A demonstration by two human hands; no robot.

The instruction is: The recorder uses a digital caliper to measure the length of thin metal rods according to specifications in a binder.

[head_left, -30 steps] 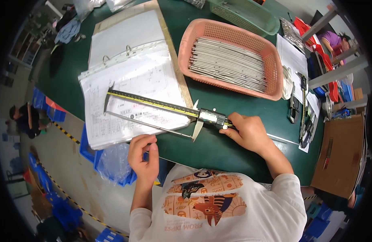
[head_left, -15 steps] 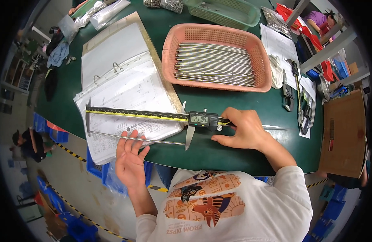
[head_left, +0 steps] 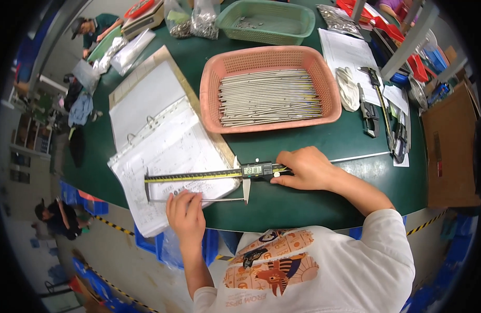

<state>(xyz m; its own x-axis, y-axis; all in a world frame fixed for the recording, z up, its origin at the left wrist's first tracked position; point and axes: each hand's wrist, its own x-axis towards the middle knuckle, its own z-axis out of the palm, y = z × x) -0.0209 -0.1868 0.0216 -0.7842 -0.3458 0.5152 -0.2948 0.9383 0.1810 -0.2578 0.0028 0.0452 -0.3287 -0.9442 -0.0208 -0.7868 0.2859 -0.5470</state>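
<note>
A long digital caliper (head_left: 209,177), steel with a yellow scale strip and a small grey display, lies across the front of the dark green desk (head_left: 303,203), its beam over the lower page of an open ring binder (head_left: 162,151). A thin metal rod (head_left: 199,200) sits between the two caliper jaws, parallel to the beam. The left hand (head_left: 185,216) pinches that rod with curled fingers near its left end. The right hand (head_left: 305,169) is closed on the caliper's sliding head, thumb underneath. Behind them stands one pink plastic mesh basket (head_left: 269,88), rectangular with rounded corners, filled with many similar grey rods lying lengthwise. Farther back is one green basket (head_left: 266,21) of the same weave. To the right lie white paper sheets (head_left: 350,52) and a coiled white cloth (head_left: 347,88).
</note>
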